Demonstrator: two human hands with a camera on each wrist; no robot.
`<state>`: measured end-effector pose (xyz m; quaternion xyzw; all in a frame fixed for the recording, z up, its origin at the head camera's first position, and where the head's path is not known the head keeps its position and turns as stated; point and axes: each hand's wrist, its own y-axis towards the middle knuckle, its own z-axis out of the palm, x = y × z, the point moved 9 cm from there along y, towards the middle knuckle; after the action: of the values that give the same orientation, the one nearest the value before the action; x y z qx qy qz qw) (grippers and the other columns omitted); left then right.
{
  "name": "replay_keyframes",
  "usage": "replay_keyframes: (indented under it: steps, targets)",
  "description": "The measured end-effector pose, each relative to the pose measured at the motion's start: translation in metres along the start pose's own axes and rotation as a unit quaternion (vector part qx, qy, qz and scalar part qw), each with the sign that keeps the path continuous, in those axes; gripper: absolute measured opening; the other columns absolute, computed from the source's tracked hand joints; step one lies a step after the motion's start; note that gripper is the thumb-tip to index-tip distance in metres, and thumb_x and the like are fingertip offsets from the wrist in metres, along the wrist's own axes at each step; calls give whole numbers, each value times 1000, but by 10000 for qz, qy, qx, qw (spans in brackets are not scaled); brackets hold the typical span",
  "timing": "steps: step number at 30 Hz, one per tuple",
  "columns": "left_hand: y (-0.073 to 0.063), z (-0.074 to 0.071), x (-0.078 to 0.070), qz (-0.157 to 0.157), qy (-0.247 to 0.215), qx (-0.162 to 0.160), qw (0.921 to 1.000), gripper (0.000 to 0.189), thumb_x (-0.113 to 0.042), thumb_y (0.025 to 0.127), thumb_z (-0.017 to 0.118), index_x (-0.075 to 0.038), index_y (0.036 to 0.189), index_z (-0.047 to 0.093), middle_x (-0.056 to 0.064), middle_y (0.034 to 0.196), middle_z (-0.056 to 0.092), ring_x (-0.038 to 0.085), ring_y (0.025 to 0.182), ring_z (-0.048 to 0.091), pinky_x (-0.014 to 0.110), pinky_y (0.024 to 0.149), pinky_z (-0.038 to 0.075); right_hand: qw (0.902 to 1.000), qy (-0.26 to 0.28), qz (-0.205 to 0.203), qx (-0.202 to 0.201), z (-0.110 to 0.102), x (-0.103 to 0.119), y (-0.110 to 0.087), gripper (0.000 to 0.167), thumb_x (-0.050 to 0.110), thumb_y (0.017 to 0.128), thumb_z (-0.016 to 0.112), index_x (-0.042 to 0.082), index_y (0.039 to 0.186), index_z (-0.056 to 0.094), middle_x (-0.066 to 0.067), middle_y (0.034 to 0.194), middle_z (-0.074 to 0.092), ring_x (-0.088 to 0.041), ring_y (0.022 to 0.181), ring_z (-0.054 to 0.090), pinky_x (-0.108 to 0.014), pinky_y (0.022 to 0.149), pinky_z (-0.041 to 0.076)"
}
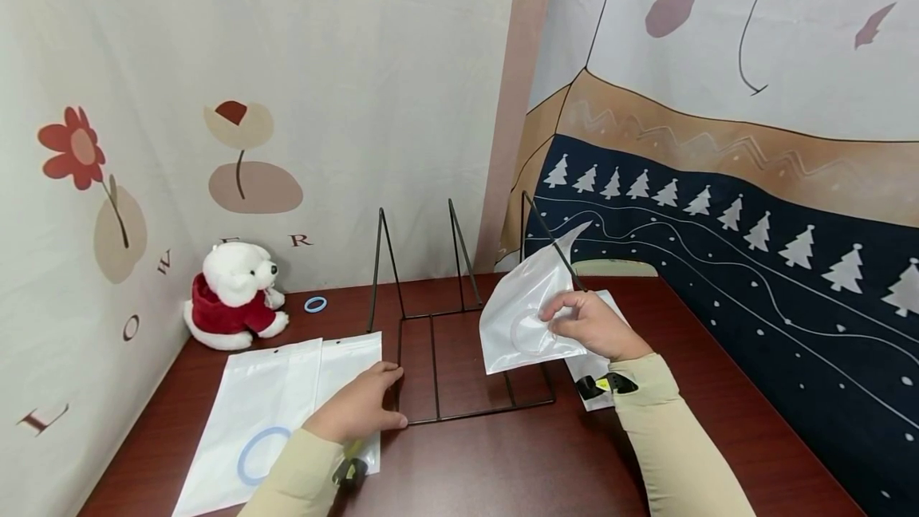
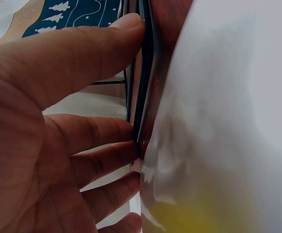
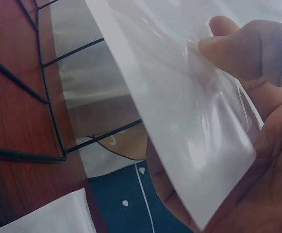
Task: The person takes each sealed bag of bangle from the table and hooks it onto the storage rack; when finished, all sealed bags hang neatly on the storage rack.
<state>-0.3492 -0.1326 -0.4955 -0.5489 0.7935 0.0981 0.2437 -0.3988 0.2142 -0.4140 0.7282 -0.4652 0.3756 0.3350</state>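
Note:
My right hand (image 1: 592, 325) pinches a white plastic bag (image 1: 502, 341) between thumb and fingers, holding it tilted at the right side of a black wire rack (image 1: 433, 365). A pale round outline shows through the bag's film. In the right wrist view, the bag (image 3: 179, 136) hangs in front of the fingers, which it partly hides. My left hand (image 1: 359, 405) touches the rack's front left corner, its fingers nearly straight. The left wrist view has the thumb and fingertips right against the black wire (image 2: 145, 73), palm bare.
White bags (image 1: 280, 377) lie overlapping at left, one showing a blue ring (image 1: 247, 469). Another white bag (image 1: 596, 397) lies under my right wrist. A white plush bear (image 1: 233, 294) in red and a small blue ring (image 1: 315, 305) sit at the back left, near the fabric wall.

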Motion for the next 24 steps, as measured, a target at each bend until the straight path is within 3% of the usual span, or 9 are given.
replay_keyframes:
  steps: [24]
  targets:
    - [-1, -1, -1, -46, -27, 2, 10000, 83, -26, 79, 93, 7, 146, 57, 23, 153, 52, 42, 143, 50, 56, 118, 43, 10000, 25, -48, -67, -2, -3, 2, 15, 0, 94, 71, 8, 104, 79, -15, 121, 68, -29, 103, 60, -27, 70, 59]
